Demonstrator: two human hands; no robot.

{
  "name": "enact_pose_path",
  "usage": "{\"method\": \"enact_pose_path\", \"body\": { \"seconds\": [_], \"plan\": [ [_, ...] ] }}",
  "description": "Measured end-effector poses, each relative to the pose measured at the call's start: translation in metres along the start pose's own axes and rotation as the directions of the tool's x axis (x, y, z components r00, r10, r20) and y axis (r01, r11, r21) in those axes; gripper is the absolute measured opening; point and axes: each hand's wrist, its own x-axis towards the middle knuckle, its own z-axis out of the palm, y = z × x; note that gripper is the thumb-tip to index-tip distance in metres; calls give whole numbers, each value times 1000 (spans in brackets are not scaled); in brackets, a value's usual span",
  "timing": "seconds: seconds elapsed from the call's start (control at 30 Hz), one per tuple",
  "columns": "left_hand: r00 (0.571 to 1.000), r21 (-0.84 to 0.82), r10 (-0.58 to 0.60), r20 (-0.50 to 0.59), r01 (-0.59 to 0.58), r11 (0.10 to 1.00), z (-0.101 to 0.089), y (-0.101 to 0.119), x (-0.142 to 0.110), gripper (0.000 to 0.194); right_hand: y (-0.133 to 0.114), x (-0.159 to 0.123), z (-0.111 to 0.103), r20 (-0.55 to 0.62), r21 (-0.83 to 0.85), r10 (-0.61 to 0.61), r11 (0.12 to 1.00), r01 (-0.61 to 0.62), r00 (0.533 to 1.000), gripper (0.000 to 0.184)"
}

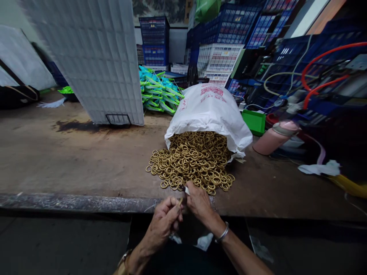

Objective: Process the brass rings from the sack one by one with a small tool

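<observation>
A white woven sack lies on its side on the brown worktable, spilling a heap of brass-coloured rings toward me. My left hand is at the table's near edge, its fingers pinched on a small brass ring or thin piece that is hard to make out. My right hand, with a metal bracelet on the wrist, meets it fingertip to fingertip and pinches a small white piece just below the heap.
A tall white ribbed panel stands at the back left. Green-and-blue bundles lie behind the sack. Blue and white crates are stacked at the back. A green box, a pink bottle and hoses crowd the right.
</observation>
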Motion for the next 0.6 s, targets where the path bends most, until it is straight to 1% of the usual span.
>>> {"method": "enact_pose_path", "body": {
  "seconds": [0.07,0.13,0.2,0.27,0.33,0.43,0.53,0.6],
  "plan": [
    [1000,-114,-5,-18,3,993,-2,0,0,28,-3,4,-1,-38,-12,-35,999,34,999,26],
    [998,-198,3,-62,-15,980,-6,-1,3,28,-8,8,-2,-76,-28,-62,998,60,995,25],
    [995,-235,16,-102,-40,971,-10,-1,7,28,-14,12,-2,-95,-59,-68,996,63,993,25],
    [992,-264,23,-126,-56,963,-14,0,10,25,-19,16,-1,-85,-100,-72,993,63,994,26],
    [992,-307,12,-127,-51,950,-18,1,11,22,-22,20,0,-49,-136,-80,988,73,996,27],
    [994,-379,-29,-102,-12,925,-21,3,12,20,-24,23,0,-17,-162,-70,985,66,997,24],
    [994,-454,-85,-74,42,890,-25,3,15,20,-24,24,0,-22,-166,-59,985,54,998,23],
    [992,-497,-106,-72,56,866,-26,2,17,19,-23,24,1,-30,-162,-56,985,50,998,23]
  ]
}}
